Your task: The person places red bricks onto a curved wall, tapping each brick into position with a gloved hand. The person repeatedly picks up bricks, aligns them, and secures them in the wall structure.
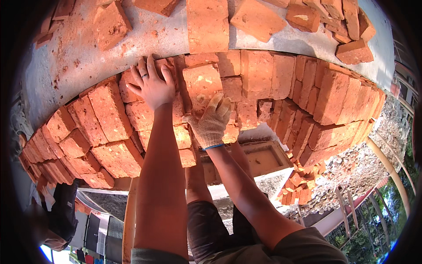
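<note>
My bare left hand [154,86], with a ring on one finger, lies with spread fingers on the far row of orange-red bricks. Just right of it, my right hand [212,123] wears a pale knitted glove with a blue cuff. Its thumb and fingers are set around the near end of a brick [202,83] that sits on top of the stack. The gloved palm hides part of that brick's near end. The stacked brick wall [105,110] curves across the view beneath both hands, with several bricks laid close together.
Beyond the stack is a grey metal-like surface [303,44] with loose bricks [257,20] and red crumbs. Broken brick pieces [301,185] lie below right, by a rough rubble slope [351,167]. A wooden frame [263,158] is under the stack. Another person in dark clothing [61,207] is at lower left.
</note>
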A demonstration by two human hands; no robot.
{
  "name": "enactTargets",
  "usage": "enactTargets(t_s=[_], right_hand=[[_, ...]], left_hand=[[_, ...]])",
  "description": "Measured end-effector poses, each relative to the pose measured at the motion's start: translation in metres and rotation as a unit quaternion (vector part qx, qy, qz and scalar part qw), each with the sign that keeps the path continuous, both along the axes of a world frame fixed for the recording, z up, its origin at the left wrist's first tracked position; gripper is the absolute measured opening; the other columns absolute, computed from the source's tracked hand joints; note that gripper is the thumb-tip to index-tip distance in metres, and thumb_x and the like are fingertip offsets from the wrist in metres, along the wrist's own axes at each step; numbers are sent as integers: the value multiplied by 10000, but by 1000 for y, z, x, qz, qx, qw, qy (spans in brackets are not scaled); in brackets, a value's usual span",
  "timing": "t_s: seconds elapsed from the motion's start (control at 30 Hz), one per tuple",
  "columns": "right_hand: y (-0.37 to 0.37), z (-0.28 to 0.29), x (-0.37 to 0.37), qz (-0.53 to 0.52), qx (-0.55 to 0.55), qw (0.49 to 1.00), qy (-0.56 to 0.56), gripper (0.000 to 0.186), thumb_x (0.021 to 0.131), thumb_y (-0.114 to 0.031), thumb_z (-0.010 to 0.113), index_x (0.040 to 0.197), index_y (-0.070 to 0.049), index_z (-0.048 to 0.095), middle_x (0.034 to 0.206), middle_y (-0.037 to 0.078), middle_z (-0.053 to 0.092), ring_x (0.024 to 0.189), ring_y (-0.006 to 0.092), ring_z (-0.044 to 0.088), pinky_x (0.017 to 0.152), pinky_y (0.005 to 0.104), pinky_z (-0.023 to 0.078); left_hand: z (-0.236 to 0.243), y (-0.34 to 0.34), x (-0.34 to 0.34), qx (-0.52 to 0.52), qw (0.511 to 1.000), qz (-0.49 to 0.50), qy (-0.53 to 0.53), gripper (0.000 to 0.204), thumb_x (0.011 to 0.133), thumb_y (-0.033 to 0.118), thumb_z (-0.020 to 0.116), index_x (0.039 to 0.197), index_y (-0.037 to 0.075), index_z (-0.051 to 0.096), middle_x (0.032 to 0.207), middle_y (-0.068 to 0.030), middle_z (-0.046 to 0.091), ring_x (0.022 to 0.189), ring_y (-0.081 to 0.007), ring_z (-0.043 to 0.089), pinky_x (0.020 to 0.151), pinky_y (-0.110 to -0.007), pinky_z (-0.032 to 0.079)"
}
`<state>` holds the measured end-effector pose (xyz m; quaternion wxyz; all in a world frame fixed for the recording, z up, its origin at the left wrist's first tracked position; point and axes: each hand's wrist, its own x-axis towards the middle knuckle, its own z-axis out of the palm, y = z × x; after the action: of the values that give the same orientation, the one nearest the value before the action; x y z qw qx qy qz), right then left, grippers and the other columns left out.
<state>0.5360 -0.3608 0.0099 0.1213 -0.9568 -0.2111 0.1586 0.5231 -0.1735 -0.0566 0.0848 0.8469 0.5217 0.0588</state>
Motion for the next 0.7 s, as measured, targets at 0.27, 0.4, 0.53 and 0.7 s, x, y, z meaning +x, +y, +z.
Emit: enactTargets(t_s=[0.27,0.4,0.53,0.7], right_hand=[[-28,-46,12,69,110,991,-13,1405,690,-628,905,1604,141,167,1596,392,287,1501,547,285,1171,667,295],[-15,-49,-3,-7,92,994,55,1419,719,-590,900,1620,134,78,1629,412,189,1532,560,215,1218,659,224],[-3,-53,-6,-65,81,992,71,1420,689,-505,949,1637,100,82,1648,369,186,1545,526,205,1228,635,218],[-13,-33,12,-75,137,984,82,1442,607,-482,1000,1621,115,167,1537,337,353,1404,499,407,1154,565,377]], left_hand=[[-3,2,-2,-3,1000,2,-1,585,1049,470,432,1587,250,492,1685,-56,414,1622,-339,208,1255,-723,44],[-3,2,-2,0,1000,-1,3,582,1056,472,424,1589,248,489,1686,-52,413,1622,-328,211,1258,-716,50],[-5,1,-2,2,1000,-6,12,580,1071,494,403,1594,257,480,1682,-50,417,1619,-322,220,1260,-711,66],[-8,3,-4,-1,1000,1,14,584,1063,495,417,1592,257,485,1679,-46,420,1616,-321,228,1260,-711,71]])
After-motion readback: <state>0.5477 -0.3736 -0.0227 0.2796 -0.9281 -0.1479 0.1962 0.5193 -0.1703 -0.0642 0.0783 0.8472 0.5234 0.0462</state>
